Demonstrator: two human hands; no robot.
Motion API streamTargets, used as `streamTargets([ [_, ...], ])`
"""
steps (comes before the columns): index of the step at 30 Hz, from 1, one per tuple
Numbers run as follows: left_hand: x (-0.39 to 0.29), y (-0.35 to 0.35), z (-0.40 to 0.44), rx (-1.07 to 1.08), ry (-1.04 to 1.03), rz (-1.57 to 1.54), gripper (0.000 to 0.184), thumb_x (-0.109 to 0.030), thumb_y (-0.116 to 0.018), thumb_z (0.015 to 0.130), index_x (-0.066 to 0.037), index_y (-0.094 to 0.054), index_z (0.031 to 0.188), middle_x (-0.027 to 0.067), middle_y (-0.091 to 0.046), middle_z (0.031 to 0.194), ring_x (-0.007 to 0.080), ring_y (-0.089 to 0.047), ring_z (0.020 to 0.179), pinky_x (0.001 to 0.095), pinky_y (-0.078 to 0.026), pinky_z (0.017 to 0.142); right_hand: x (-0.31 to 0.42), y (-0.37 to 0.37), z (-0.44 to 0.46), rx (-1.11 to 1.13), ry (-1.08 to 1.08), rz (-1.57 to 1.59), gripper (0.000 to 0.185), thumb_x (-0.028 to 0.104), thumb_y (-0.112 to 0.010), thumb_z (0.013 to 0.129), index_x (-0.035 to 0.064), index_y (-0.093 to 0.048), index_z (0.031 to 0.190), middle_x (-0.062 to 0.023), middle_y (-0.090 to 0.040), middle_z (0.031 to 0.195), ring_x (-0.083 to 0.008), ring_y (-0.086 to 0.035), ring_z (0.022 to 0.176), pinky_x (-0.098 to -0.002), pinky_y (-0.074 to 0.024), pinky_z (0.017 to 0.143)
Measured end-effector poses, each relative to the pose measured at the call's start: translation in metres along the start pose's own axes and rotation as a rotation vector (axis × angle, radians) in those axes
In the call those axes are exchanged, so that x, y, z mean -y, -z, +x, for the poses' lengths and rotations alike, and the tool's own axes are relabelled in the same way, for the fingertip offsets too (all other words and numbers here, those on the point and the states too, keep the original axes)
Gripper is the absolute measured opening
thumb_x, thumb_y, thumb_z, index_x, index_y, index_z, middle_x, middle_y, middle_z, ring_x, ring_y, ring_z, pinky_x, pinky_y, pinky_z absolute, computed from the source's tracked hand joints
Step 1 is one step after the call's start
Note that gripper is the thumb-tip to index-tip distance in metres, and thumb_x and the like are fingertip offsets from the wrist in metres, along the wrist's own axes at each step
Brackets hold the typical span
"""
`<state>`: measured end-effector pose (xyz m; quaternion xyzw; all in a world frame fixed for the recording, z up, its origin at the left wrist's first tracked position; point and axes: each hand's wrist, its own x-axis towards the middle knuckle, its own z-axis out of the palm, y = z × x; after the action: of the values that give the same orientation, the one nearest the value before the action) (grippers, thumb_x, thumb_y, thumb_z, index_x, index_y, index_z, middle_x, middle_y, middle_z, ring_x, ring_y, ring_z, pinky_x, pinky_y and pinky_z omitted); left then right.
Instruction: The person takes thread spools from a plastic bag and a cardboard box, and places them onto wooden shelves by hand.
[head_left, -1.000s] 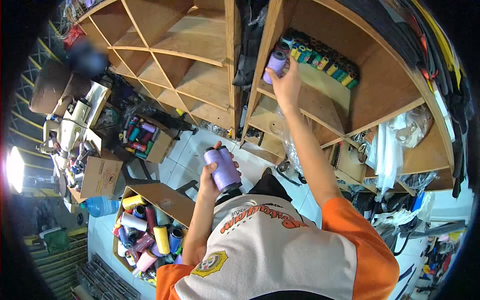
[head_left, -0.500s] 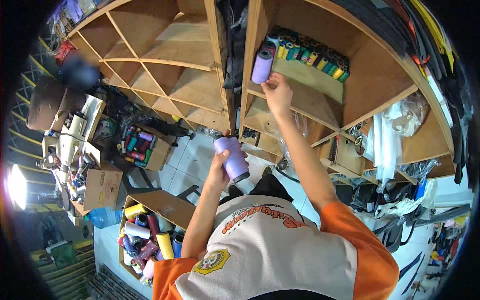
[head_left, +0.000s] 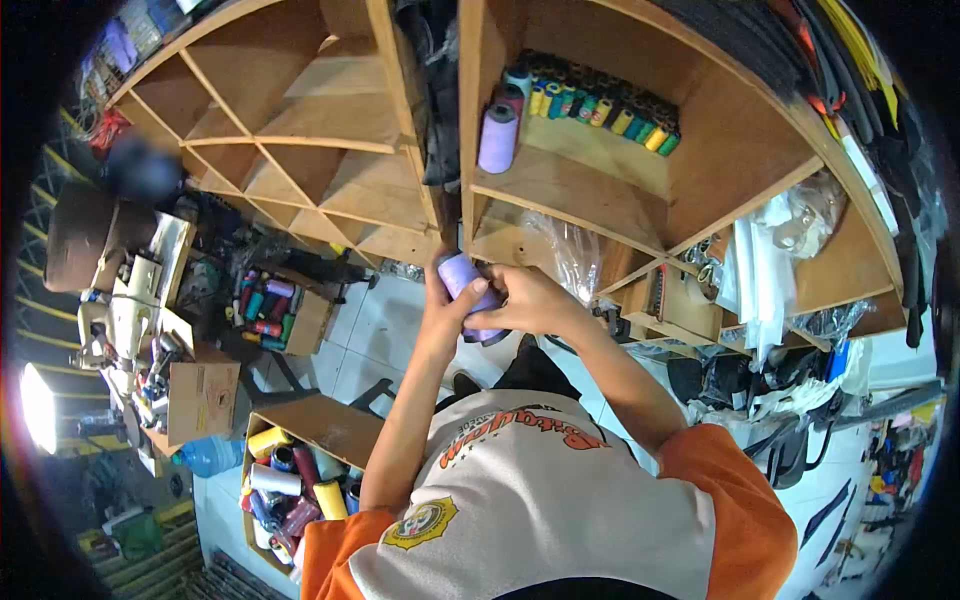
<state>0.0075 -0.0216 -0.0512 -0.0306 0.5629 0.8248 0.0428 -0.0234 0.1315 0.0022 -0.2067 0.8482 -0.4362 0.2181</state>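
Purple thread spool (head_left: 460, 272) is up in both hands, mid-view, tilted; more purple shows below the thumb, can't tell if that's a second spool. Clock from here on = around it.

Left hand (head_left: 447, 305): wrapped on from 8 o'clock, thumb across, gripping. Right hand (head_left: 527, 298): at 4 o'clock, fingers bent against it; can't tell if they pinch.

Clear plastic (head_left: 565, 258) hangs at 3. Shelf unit (head_left: 590, 190) 12 to 3: lilac spool (head_left: 498, 140) upright just past 12, maroon spool (head_left: 513, 96) right behind, row of small spools (head_left: 601, 112) toward 1.

Large carton (head_left: 322, 428) of mixed spools at 7, smaller carton (head_left: 308, 322) near 9, sewing machine (head_left: 140, 285) beyond.
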Motion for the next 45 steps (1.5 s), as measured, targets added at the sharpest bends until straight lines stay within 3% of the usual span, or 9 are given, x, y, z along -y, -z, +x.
streamTargets([
  [4, 0.017, 0.005, 0.006, 0.035, 0.043, -0.243, 0.064, -0.039, -0.053, 0.092, -0.01, -0.024, 0.141, 0.0148, -0.04, 0.132, 0.0266, -0.042, 0.122, 0.0357, -0.038, 0.1, -0.013, 0.026, -0.003, 0.118, -0.094, 0.643, 0.044, 0.022, -0.076, 0.071, -0.0014, -0.061, 0.105, -0.0087, -0.065, 0.102, -0.0195, -0.063, 0.091, -0.0322, -0.0484, 0.081],
  [7, 0.007, 0.007, 0.0, -0.037, 0.161, -0.319, 0.049, -0.035, -0.049, 0.095, -0.01, -0.034, 0.134, 0.0105, -0.051, 0.113, 0.0238, -0.058, 0.097, 0.039, -0.053, 0.078, -0.024, 0.06, -0.001, -0.211, -0.092, 1.044, 0.053, 0.019, -0.077, 0.071, -0.0002, -0.056, 0.116, -0.0104, -0.063, 0.107, -0.0179, -0.061, 0.095, -0.032, -0.0478, 0.085],
  [11, 0.009, 0.01, -0.008, -0.106, 0.118, -0.336, 0.043, -0.027, -0.053, 0.094, -0.011, -0.039, 0.131, 0.01, -0.053, 0.104, 0.0213, -0.061, 0.081, 0.0377, -0.056, 0.066, -0.076, 0.116, 0.062, -0.862, 0.154, 0.372, 0.057, 0.025, -0.078, 0.069, -0.0009, -0.055, 0.115, -0.0125, -0.063, 0.105, -0.0263, -0.061, 0.095, -0.0343, -0.0461, 0.086],
  [17, 0.013, 0.014, -0.017, -0.138, 0.092, -0.344, 0.044, -0.026, -0.055, 0.092, -0.011, -0.04, 0.131, 0.0082, -0.052, 0.099, 0.0204, -0.06, 0.078, 0.037, -0.056, 0.064, -0.101, 0.136, 0.152, -1.129, -0.042, -0.208, 0.049, 0.02, -0.08, 0.067, 0.0022, -0.059, 0.108, -0.0109, -0.068, 0.092, -0.019, -0.063, 0.085, -0.0304, -0.0477, 0.078],
  [26, 0.016, 0.023, -0.022, -0.189, 0.046, -0.355, 0.044, -0.024, -0.053, 0.093, -0.011, -0.039, 0.132, 0.0081, -0.052, 0.1, 0.0208, -0.059, 0.08, 0.0374, -0.056, 0.064, -0.108, 0.126, 0.178, -1.263, 0.249, -0.097, 0.048, 0.008, -0.079, 0.069, -0.0029, -0.053, 0.109, -0.0151, -0.065, 0.096, -0.0235, -0.064, 0.089, -0.0328, -0.049, 0.078],
  [35, 0.019, 0.013, -0.021, -0.154, 0.119, -0.331, 0.044, -0.026, -0.055, 0.092, -0.011, -0.04, 0.13, 0.0082, -0.052, 0.1, 0.0203, -0.059, 0.08, 0.0364, -0.056, 0.066, -0.11, 0.123, 0.171, -1.211, 0.236, 0.046, 0.045, 0.012, -0.078, 0.07, -0.0006, -0.05, 0.102, -0.0142, -0.063, 0.092, -0.0253, -0.063, 0.088, -0.0349, -0.0489, 0.075],
  [38, 0.018, 0.011, -0.016, -0.137, 0.107, -0.316, 0.045, -0.025, -0.054, 0.092, -0.011, -0.038, 0.131, 0.0083, -0.052, 0.101, 0.02, -0.059, 0.082, 0.0367, -0.055, 0.067, -0.093, 0.119, 0.146, -1.314, 0.023, -0.287, 0.038, 0.015, -0.077, 0.073, 0.0013, -0.053, 0.098, -0.0108, -0.063, 0.09, -0.0204, -0.062, 0.085, -0.0318, -0.0489, 0.072],
  [41, 0.013, 0.009, -0.008, -0.157, 0.045, -0.318, 0.047, -0.024, -0.055, 0.092, -0.011, -0.036, 0.133, 0.009, -0.052, 0.102, 0.0202, -0.058, 0.086, 0.0374, -0.055, 0.068, -0.058, 0.094, 0.087, -0.811, -0.061, 0.137, 0.029, 0.018, -0.075, 0.075, 0.0035, -0.056, 0.09, -0.0081, -0.062, 0.089, -0.0154, -0.061, 0.085, -0.0294, -0.0486, 0.07],
  [45, -0.006, -0.006, 0.008, -0.113, -0.078, -0.14, 0.049, -0.018, -0.054, 0.092, -0.009, -0.033, 0.136, 0.0087, -0.051, 0.11, 0.017, -0.054, 0.095, 0.0318, -0.049, 0.079, -0.042, 0.029, 0.026, -0.081, 0.235, 0.197, 0.043, 0.025, -0.077, 0.072, -0.0015, -0.059, 0.101, -0.0158, -0.065, 0.084, -0.0241, -0.064, 0.078, -0.0319, -0.0499, 0.071],
])
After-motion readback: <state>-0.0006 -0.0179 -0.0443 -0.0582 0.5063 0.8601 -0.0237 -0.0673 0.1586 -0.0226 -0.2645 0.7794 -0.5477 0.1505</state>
